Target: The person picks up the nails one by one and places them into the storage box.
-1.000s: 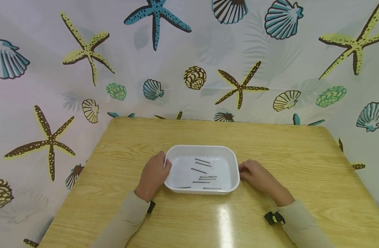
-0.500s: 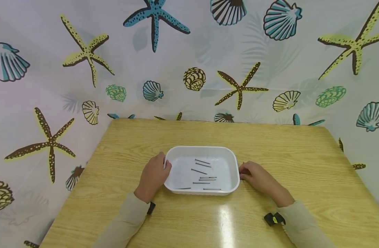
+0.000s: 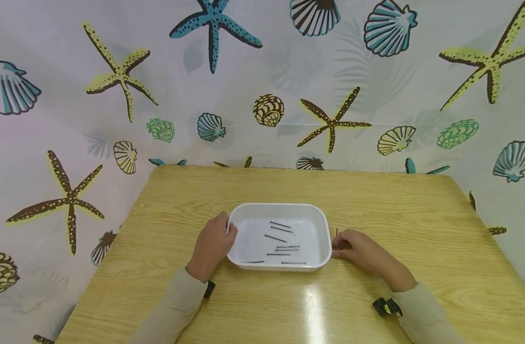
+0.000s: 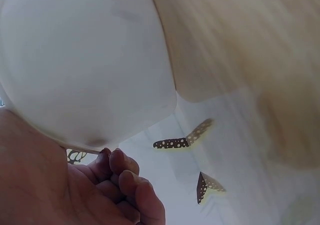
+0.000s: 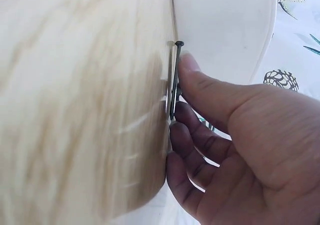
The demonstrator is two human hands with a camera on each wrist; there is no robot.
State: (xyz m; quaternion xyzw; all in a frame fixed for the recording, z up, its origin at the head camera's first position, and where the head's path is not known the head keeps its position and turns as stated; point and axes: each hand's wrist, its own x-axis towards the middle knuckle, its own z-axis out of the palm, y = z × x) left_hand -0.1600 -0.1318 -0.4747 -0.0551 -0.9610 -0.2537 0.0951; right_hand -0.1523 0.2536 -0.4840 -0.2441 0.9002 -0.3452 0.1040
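Note:
A white rectangular tray (image 3: 279,205) lies on the table, with several loose nails (image 3: 278,254) spread on its bottom. My left hand (image 3: 211,246) grips the tray's left end, thumb over the rim; from the left wrist, curled fingers (image 4: 131,177) show against its outside. Right beside the tray's other end, my right hand (image 3: 354,248) pinches at nails close over the tabletop. In the right wrist view, a dark nail (image 5: 176,70) runs past the thumb tip towards the fingertips, and a second nail's head shows between thumb and index finger. The palm hides part of them in the head view.
The wood-grain table (image 3: 288,306) reaches back to a white curtain (image 3: 245,86) printed with starfish and shells, which also hangs along both sides. Black straps with small devices (image 3: 387,306) sit at the beige sleeves (image 3: 423,310).
My right hand has shifted slightly towards me and right, and a thin dark nail end now shows beyond its fingers. The left hand and the tray stay in place.

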